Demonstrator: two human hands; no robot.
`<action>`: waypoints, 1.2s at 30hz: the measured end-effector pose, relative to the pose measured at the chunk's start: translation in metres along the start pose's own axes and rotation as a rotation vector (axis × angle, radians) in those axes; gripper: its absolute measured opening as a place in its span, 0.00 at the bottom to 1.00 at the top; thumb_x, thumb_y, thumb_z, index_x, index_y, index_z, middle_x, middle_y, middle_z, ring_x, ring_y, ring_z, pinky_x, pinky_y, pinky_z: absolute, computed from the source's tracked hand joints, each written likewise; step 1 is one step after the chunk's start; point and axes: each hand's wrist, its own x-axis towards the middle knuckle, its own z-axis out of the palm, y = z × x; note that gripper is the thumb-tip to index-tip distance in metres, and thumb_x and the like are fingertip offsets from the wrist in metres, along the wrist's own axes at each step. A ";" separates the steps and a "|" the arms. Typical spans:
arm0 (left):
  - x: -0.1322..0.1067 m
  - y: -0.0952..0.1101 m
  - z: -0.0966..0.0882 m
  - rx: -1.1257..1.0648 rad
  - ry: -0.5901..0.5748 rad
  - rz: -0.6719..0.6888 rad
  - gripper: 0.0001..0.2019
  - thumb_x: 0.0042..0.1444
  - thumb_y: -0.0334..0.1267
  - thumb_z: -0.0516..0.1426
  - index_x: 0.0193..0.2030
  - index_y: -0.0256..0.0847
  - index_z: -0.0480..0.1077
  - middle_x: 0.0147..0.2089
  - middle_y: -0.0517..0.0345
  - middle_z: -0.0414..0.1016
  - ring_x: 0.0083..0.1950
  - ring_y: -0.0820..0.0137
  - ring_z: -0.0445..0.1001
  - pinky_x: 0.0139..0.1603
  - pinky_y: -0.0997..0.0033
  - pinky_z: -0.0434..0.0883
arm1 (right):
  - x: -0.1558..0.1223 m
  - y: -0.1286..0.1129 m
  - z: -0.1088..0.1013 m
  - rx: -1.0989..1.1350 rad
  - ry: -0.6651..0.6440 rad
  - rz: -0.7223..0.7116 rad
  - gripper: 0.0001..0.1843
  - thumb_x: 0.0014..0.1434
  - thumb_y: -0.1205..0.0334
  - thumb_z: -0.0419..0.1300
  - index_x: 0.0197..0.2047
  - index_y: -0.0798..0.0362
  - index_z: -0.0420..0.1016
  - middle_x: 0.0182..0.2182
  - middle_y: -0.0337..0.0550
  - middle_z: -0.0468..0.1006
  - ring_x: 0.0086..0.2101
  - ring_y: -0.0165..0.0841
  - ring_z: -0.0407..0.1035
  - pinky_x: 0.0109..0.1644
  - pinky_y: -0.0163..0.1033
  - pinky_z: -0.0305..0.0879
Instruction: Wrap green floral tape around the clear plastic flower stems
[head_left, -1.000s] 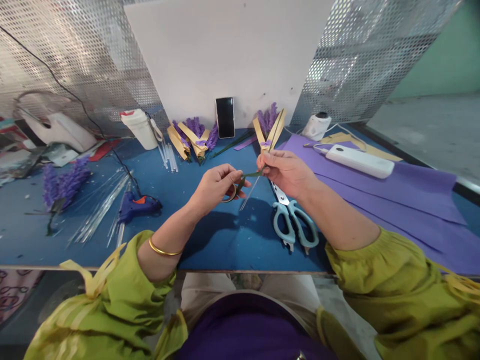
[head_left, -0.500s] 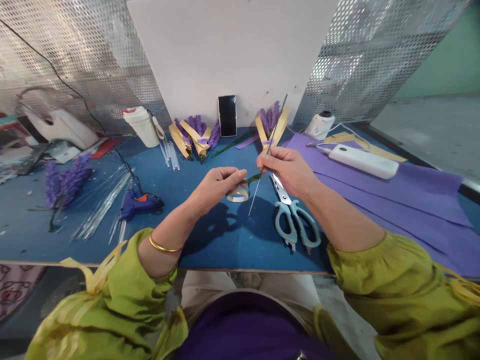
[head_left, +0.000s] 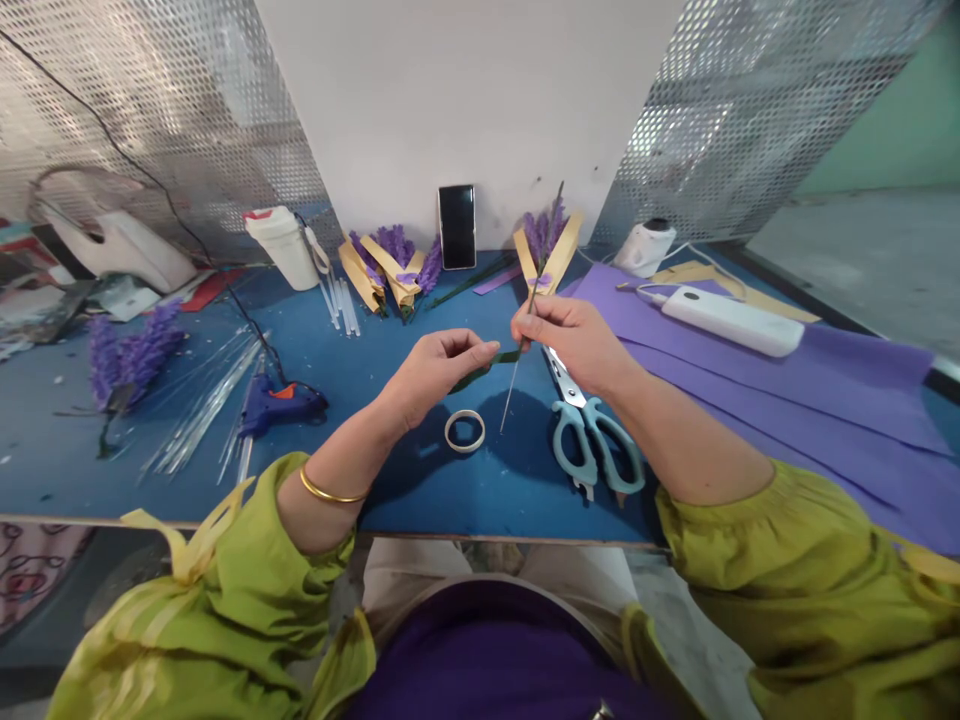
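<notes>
My left hand [head_left: 435,375] pinches the end of a strip of dark green tape [head_left: 480,368] above the blue table [head_left: 420,480]. My right hand [head_left: 574,340] pinches a thin wire stem [head_left: 525,320], which stands nearly upright and tilts right at the top. The green tape runs from my left fingers to the stem at my right fingertips. A small tape roll [head_left: 465,431] lies flat on the table just below my left hand, touched by neither hand.
Teal-handled scissors [head_left: 589,435] lie right of the roll. Purple foam sheets [head_left: 787,380] cover the right side, with a white power bank [head_left: 731,320] on them. A blue glue gun [head_left: 281,405], clear glue sticks [head_left: 206,410], purple flower sprigs [head_left: 131,355], a phone [head_left: 457,226] and a white bottle [head_left: 283,248] stand left and behind.
The tape roll has left my left hand and now lies on the table. The stem has swung from slanted to nearly upright in my right hand.
</notes>
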 end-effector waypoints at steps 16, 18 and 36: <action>0.001 -0.004 0.000 -0.132 -0.091 -0.115 0.16 0.55 0.45 0.59 0.24 0.36 0.66 0.16 0.66 0.56 0.17 0.81 0.53 0.20 0.77 0.48 | 0.001 0.010 0.001 0.141 -0.001 0.043 0.14 0.56 0.54 0.63 0.24 0.53 0.73 0.22 0.37 0.70 0.27 0.28 0.63 0.37 0.37 0.60; 0.002 -0.005 0.000 -0.174 -0.098 -0.109 0.15 0.56 0.43 0.58 0.24 0.36 0.65 0.16 0.67 0.55 0.17 0.81 0.53 0.20 0.77 0.47 | 0.001 0.011 0.001 0.249 0.004 0.073 0.13 0.55 0.55 0.64 0.24 0.53 0.74 0.24 0.37 0.70 0.27 0.27 0.64 0.36 0.37 0.61; 0.001 -0.005 0.001 -0.090 0.043 0.016 0.15 0.54 0.45 0.59 0.24 0.36 0.69 0.16 0.67 0.54 0.18 0.81 0.51 0.21 0.75 0.47 | 0.002 0.016 0.000 0.434 0.119 0.156 0.07 0.51 0.59 0.67 0.33 0.52 0.78 0.27 0.37 0.74 0.28 0.25 0.68 0.34 0.34 0.66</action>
